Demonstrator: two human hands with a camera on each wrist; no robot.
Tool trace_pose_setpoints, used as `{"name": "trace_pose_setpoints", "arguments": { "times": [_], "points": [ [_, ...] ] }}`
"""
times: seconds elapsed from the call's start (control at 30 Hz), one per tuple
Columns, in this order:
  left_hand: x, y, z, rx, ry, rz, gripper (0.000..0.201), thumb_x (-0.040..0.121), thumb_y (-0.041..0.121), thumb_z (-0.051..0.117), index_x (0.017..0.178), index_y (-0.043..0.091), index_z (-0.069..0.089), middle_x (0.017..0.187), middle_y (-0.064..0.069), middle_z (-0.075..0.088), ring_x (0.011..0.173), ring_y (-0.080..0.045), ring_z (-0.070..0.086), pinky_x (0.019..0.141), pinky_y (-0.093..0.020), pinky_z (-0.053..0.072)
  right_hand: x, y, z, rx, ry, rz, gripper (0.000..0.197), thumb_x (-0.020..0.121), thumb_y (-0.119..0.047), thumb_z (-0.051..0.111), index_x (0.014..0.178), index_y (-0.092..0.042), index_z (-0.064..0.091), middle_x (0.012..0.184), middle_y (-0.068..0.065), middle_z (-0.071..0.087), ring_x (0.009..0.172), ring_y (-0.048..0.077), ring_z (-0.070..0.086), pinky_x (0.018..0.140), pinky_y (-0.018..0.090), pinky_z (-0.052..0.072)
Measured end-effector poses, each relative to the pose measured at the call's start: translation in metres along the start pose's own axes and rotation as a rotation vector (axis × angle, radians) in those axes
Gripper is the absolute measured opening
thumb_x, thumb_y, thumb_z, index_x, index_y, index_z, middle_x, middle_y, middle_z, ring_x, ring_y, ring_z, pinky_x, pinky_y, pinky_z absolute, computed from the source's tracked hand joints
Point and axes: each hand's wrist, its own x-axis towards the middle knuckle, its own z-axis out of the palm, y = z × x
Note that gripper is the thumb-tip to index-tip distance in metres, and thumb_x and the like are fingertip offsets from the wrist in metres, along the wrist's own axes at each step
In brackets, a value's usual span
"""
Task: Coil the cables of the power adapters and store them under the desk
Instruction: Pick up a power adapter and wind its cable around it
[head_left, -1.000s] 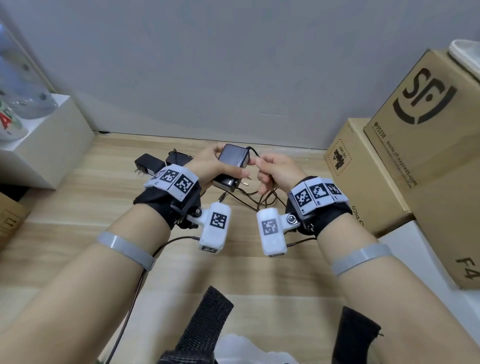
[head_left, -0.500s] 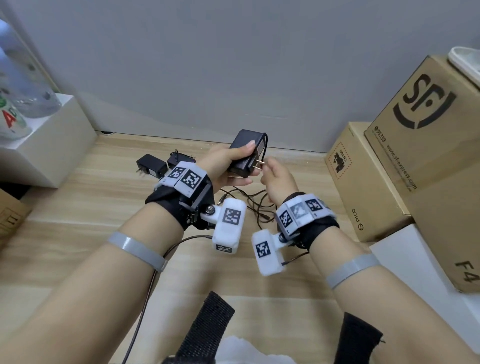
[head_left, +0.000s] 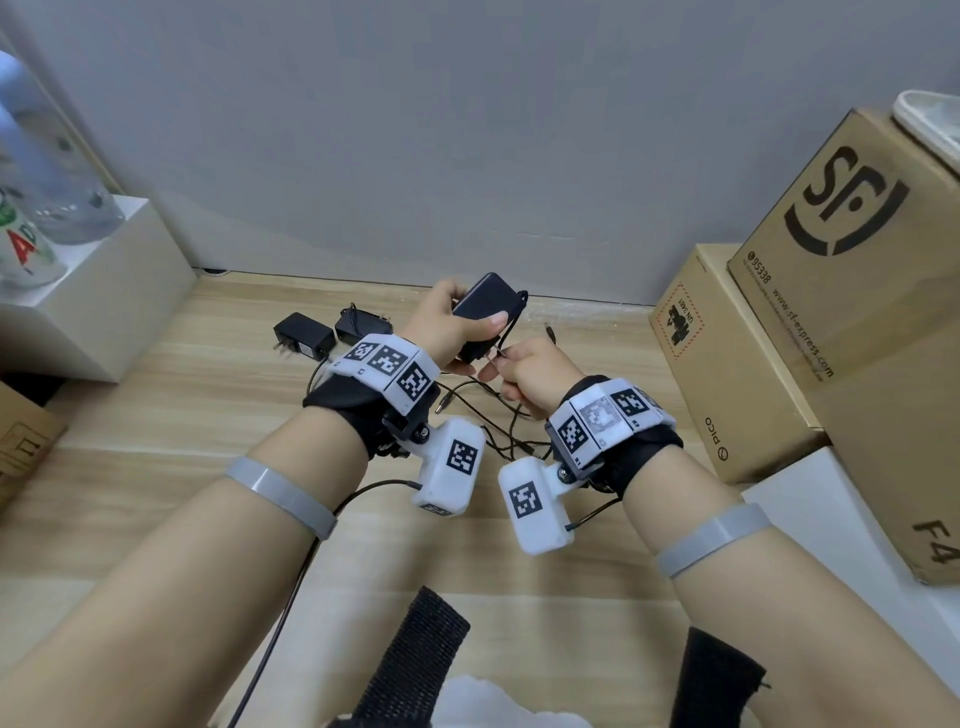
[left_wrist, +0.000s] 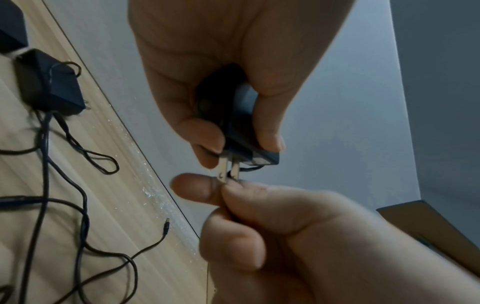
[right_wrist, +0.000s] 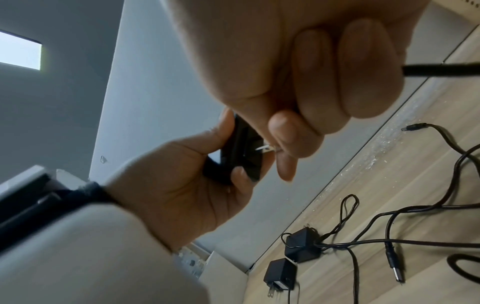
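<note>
My left hand (head_left: 457, 327) grips a black power adapter (head_left: 485, 312) above the wooden floor, prongs (left_wrist: 228, 169) pointing toward my right hand. My right hand (head_left: 524, 371) pinches the adapter's thin black cable (left_wrist: 250, 169) right at the prongs, thumb and forefinger together, the other fingers curled. The cable runs round the adapter's body (head_left: 519, 306). Two more black adapters (head_left: 304, 338) (head_left: 361, 325) lie on the floor to the left, their loose cables (head_left: 498, 431) tangled below my hands. In the right wrist view the same adapters (right_wrist: 302, 245) (right_wrist: 280, 274) lie by the wall.
Stacked cardboard boxes (head_left: 727, 358) (head_left: 852, 291) stand on the right. A white box (head_left: 93, 296) with clear bottles (head_left: 57, 176) on it sits at the left. The grey wall (head_left: 467, 130) closes the back. A barrel plug (head_left: 549, 331) lies near the skirting.
The left hand has turned the adapter so its back faces up; the right hand came lower and closer, drawing the cable round the body to the prongs.
</note>
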Motion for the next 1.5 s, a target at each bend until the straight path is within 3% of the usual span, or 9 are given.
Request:
{"name": "trace_pose_setpoints", "arguments": {
  "times": [0.27,0.37,0.53,0.73,0.97,1.07,1.23,1.33,1.5],
  "points": [
    [0.006,-0.006,0.002,0.106,0.033,-0.004,0.029,0.091,0.024,0.058,0.112,0.013,0.042,0.1,-0.008,0.057,0.076,-0.019,0.059,0.055,-0.028,0.05,-0.002,-0.001,0.001,-0.091,-0.016,0.109,0.026,0.09,-0.014,0.051,0.068,-0.01,0.063,0.062,0.004,0.05,0.05,0.016,0.036,0.05,0.026,0.028],
    [0.009,-0.011,0.001,0.315,0.067,0.052,0.036,0.085,0.022,0.065,0.114,0.013,0.046,0.096,-0.004,0.056,0.078,-0.021,0.058,0.059,-0.031,0.051,-0.01,-0.01,-0.004,-0.399,-0.055,-0.078,0.027,0.093,-0.024,0.049,0.081,-0.01,0.069,0.06,-0.005,0.047,0.056,0.012,0.041,0.055,0.027,0.032],
    [0.01,-0.01,-0.008,0.388,-0.04,0.065,0.023,0.079,0.01,0.067,0.098,0.016,0.056,0.08,0.0,0.057,0.062,-0.012,0.055,0.047,-0.02,0.047,-0.013,-0.023,-0.015,-0.524,0.075,-0.293,0.026,0.085,-0.036,0.06,0.069,-0.017,0.066,0.057,-0.006,0.048,0.062,0.015,0.048,0.061,0.029,0.037],
    [0.006,-0.007,-0.019,0.351,-0.184,0.034,0.036,0.062,0.003,0.082,0.08,0.018,0.054,0.071,0.003,0.058,0.059,-0.012,0.055,0.041,-0.017,0.045,-0.008,-0.026,-0.026,-0.251,0.265,-0.339,0.02,0.063,-0.028,0.082,0.057,-0.027,0.063,0.059,-0.01,0.059,0.067,0.012,0.057,0.069,0.028,0.047],
    [0.0,-0.007,-0.027,-0.039,-0.426,0.045,0.045,0.047,0.015,0.086,0.086,0.017,0.065,0.064,0.005,0.065,0.053,-0.008,0.059,0.043,-0.017,0.043,0.005,-0.006,-0.035,0.063,0.317,-0.323,0.014,0.08,-0.016,0.069,0.067,-0.023,0.068,0.072,-0.005,0.066,0.076,0.012,0.06,0.083,0.032,0.049],
    [0.0,-0.005,-0.023,-0.222,-0.45,0.056,0.077,0.033,0.038,0.093,0.099,0.014,0.063,0.07,0.003,0.065,0.056,-0.008,0.059,0.044,-0.017,0.043,0.007,-0.003,-0.03,0.093,0.313,-0.302,0.017,0.087,-0.007,0.057,0.09,-0.014,0.072,0.071,-0.008,0.062,0.065,0.002,0.053,0.064,0.017,0.043],
    [0.002,0.002,-0.015,-0.381,-0.316,0.076,0.056,0.054,0.026,0.088,0.099,0.01,0.059,0.072,-0.001,0.066,0.057,-0.012,0.06,0.044,-0.018,0.043,0.006,0.005,-0.011,0.067,0.249,-0.273,0.032,0.089,-0.013,0.051,0.062,-0.029,0.058,0.066,0.001,0.059,0.058,0.008,0.041,0.063,0.027,0.036],
    [0.003,0.004,-0.013,-0.333,-0.136,0.067,0.021,0.076,0.014,0.071,0.093,0.013,0.057,0.07,0.001,0.067,0.058,-0.012,0.058,0.046,-0.019,0.043,0.005,0.008,-0.004,0.015,0.19,-0.255,0.028,0.093,-0.022,0.05,0.068,-0.028,0.062,0.063,-0.011,0.054,0.062,0.002,0.042,0.075,0.027,0.036],
    [0.005,0.004,-0.011,-0.224,0.018,0.057,0.019,0.08,0.012,0.069,0.089,0.016,0.053,0.079,-0.001,0.06,0.056,-0.007,0.058,0.046,-0.019,0.046,0.001,0.004,-0.004,-0.036,0.161,-0.214,0.023,0.093,-0.021,0.048,0.086,-0.018,0.07,0.063,-0.013,0.048,0.067,0.007,0.044,0.069,0.025,0.038]
  ]
}}
